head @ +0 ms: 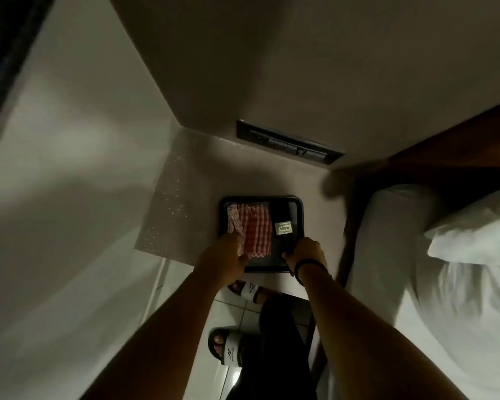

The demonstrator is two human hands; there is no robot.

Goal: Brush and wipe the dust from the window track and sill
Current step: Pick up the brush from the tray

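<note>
A black tray (298, 206) lies on a low speckled surface in front of me. In it is a folded red-and-white checked cloth (256, 226) on the left and a dark brush with a pale label (283, 228) on the right. My left hand (225, 259) rests on the near left of the tray, fingers touching the cloth's near edge. My right hand (305, 254), with a dark band at the wrist, is closed around the brush's handle at the tray's near right edge.
A white curtain (55, 197) hangs at the left. A bed with white sheets and a pillow (459, 241) fills the right, under a dark wooden headboard (445, 157). A dark switch panel (289, 142) sits in the wall behind the tray. My feet in slides (231, 345) stand on tiled floor.
</note>
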